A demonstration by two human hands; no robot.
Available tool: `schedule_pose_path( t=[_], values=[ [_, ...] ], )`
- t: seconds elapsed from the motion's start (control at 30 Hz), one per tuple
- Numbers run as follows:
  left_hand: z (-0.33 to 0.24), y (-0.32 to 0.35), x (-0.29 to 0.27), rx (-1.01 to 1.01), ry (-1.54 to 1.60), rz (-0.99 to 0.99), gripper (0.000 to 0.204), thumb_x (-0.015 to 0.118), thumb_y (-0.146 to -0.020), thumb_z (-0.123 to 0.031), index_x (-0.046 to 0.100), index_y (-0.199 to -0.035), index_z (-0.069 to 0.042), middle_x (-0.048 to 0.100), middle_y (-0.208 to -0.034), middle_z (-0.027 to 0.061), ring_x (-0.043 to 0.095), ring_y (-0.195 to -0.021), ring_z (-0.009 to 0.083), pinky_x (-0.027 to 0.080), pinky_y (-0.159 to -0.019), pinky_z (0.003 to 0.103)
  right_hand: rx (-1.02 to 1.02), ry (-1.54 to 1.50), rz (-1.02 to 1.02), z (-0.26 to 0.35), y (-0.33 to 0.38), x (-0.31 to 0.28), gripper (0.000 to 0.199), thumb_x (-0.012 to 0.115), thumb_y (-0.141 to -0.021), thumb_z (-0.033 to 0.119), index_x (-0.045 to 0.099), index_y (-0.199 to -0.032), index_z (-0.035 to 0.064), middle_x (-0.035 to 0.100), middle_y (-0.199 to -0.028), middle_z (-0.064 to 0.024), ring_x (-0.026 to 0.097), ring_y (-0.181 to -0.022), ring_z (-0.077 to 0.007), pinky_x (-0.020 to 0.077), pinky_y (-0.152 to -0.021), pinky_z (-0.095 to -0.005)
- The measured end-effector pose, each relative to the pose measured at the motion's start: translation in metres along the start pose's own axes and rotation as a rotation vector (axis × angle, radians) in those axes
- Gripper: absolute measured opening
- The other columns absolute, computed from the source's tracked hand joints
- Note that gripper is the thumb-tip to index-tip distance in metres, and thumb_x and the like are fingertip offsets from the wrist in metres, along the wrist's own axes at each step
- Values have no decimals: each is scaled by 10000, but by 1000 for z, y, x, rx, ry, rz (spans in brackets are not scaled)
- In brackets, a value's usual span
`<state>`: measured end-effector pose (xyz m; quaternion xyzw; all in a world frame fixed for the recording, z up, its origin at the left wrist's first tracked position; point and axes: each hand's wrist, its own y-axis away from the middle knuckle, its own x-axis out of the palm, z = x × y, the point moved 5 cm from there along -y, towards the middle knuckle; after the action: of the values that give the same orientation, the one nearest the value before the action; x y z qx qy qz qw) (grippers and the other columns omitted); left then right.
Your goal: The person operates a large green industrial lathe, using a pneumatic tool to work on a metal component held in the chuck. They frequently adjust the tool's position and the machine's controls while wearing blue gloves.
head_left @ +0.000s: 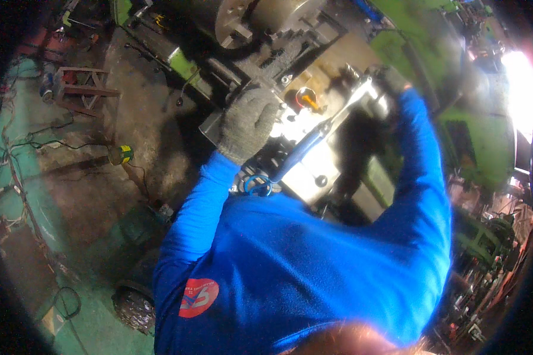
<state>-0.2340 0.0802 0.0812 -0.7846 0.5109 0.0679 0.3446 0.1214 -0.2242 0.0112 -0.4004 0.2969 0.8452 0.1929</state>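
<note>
My left hand [249, 123], in a grey knitted glove, rests over the middle of a metalworking lathe with its fingers curled. Whatever lies under them is hidden. My right hand [389, 81], in a dark glove, reaches to the far right, beside a shiny metal lever-like part [364, 92]. Shadow hides its fingers. Between my hands a long blue tube-shaped piece [305, 151] slants across a brightly lit machine surface [314, 177]. Blue coiled cord [257, 186] lies at its near end. A small round container with an orange-yellow object [308, 102] stands beyond it.
The large lathe chuck [234, 23] is at the top. Green machine panels [456, 142] stand on the right, near a glaring light [524, 89]. On the left floor are a rusty metal frame [87, 90], a yellow-green can [121, 155] and loose cables [59, 143].
</note>
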Motion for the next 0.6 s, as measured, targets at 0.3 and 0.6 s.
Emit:
schedule_pose_path(
  t=[0.3,0.6],
  values=[
    [4,0,1,-14,20,20,167,631,-980,-142,686,-1063,-8,699,-1082,191,670,-1040,378,540,-919,444,136,74,-14,31,0,-2,176,593,-917,124,705,-1031,49,662,-904,-104,624,-796,-203,535,-771,-371],
    [0,-2,-1,-14,22,9,162,616,-985,-143,683,-1039,-6,691,-1048,192,669,-998,384,541,-880,447,-193,580,20,0,-21,6,268,590,-927,176,721,-1136,74,715,-1092,-163,680,-994,-342,541,-871,-406]
  ],
)
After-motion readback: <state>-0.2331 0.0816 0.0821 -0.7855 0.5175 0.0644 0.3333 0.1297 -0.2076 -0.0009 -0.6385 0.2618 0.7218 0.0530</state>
